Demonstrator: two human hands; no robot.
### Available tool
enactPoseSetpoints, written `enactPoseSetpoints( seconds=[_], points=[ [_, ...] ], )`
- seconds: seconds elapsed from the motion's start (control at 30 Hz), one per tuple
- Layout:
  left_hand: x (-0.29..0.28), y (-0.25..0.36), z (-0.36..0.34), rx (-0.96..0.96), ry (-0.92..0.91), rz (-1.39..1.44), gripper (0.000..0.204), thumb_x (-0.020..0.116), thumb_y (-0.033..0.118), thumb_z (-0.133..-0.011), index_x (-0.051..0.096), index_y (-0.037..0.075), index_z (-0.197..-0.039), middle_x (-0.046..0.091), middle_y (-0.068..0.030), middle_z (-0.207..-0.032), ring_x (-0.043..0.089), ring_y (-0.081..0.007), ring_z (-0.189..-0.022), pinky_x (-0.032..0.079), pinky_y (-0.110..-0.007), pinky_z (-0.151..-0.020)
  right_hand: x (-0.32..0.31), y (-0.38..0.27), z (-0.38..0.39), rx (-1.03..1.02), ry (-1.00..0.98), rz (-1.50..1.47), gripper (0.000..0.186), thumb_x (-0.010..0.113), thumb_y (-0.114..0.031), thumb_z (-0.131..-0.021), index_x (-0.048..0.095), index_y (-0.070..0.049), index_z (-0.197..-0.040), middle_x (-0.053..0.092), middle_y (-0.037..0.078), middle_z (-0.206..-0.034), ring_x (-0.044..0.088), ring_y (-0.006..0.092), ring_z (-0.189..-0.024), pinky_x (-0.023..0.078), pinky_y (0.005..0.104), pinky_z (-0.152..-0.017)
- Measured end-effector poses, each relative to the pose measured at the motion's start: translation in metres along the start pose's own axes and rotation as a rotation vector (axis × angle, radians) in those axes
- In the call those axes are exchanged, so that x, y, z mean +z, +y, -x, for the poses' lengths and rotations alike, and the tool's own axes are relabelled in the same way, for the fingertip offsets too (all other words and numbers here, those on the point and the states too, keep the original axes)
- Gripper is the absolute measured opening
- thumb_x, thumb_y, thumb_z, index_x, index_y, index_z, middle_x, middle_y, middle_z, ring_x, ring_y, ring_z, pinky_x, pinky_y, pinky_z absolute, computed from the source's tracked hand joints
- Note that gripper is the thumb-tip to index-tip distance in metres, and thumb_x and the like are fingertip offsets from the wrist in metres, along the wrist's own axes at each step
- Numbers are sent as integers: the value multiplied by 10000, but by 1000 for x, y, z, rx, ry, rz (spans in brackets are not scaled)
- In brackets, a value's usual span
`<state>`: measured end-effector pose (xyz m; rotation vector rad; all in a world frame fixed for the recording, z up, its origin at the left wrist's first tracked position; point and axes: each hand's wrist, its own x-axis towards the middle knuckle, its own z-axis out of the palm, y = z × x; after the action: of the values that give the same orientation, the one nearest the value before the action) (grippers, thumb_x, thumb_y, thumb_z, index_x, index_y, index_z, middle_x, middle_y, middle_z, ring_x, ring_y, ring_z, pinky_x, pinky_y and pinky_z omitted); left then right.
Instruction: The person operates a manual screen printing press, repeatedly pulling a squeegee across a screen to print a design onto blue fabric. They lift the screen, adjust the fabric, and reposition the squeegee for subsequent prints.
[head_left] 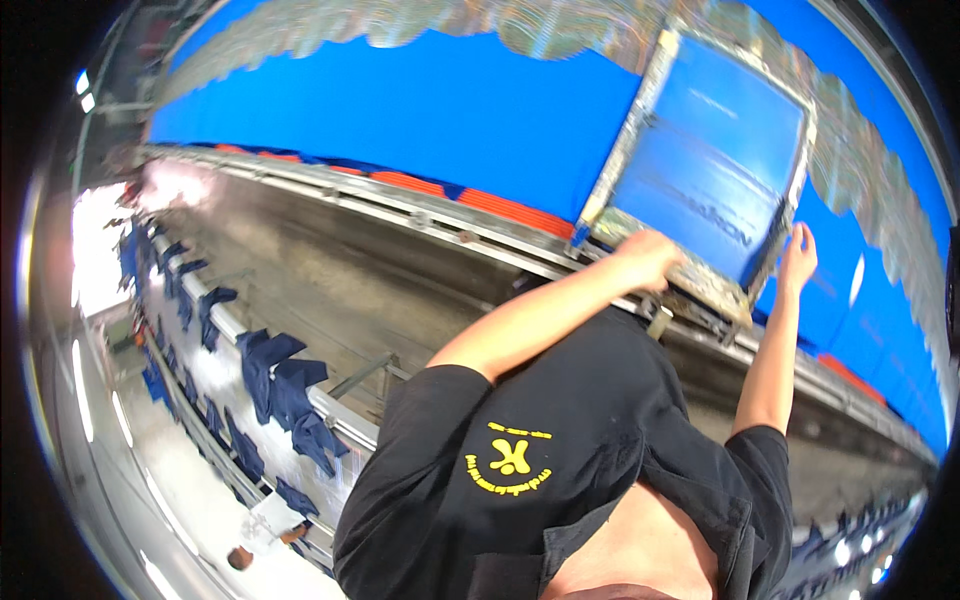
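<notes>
A screen-printing frame (652, 112) lies flat on the blue fabric (480, 110) that covers the long table. Its mesh is see-through blue with dark lettering, and its pale rim is stained and worn. My left hand (648, 260) is closed over the near rim, with its fingertips partly hidden. Beside the right rim, close to the near corner, my right hand (797, 258) points its fingers upward and apart. Whether it touches the rim I cannot tell.
A metal rail (400, 208) runs along the table's near edge, with orange-red strips (515, 212) beside it. Across the aisle, dark blue cloth pieces (280, 375) hang over another long table. Another person (270, 525) stands beyond it at lower left.
</notes>
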<state>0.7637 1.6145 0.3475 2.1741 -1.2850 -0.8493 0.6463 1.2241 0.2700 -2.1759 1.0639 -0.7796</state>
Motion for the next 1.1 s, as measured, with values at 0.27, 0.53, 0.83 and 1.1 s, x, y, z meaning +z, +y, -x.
enactPoseSetpoints(
  seconds=[0.27,0.53,0.83,1.1],
  points=[
    [12,15,-23,26,16,-93,581,860,189,-644,817,190,-1223,794,-133,-1098,739,-373,-1062,596,-505,-912,-12,53,7,343,-113,-445,549,668,-411,-1082,613,-66,-1505,737,122,-1262,692,205,-995,569,350,-914],
    [14,7,-38,-20,14,-140,495,798,183,-659,845,182,-1152,807,-138,-1033,758,-365,-997,603,-487,-882,-133,-21,170,511,-455,-347,430,665,-404,-1095,690,-60,-839,489,-64,-631,447,73,-596,357,280,-546],
    [-34,27,-42,-69,-126,-132,456,813,298,-753,824,251,-1206,803,-113,-1103,750,-335,-1070,597,-482,-904,-78,-96,265,259,-995,-166,516,674,-436,-1070,734,54,-920,581,129,-652,492,126,-658,444,388,-618],
    [-33,39,-33,132,-24,-262,466,723,148,-801,772,182,-1262,789,-94,-1203,753,-320,-1101,617,-462,-933,-57,-105,269,348,-981,-107,510,691,-529,-999,784,-38,-899,714,227,-796,715,424,-803,535,504,-746]
  ],
)
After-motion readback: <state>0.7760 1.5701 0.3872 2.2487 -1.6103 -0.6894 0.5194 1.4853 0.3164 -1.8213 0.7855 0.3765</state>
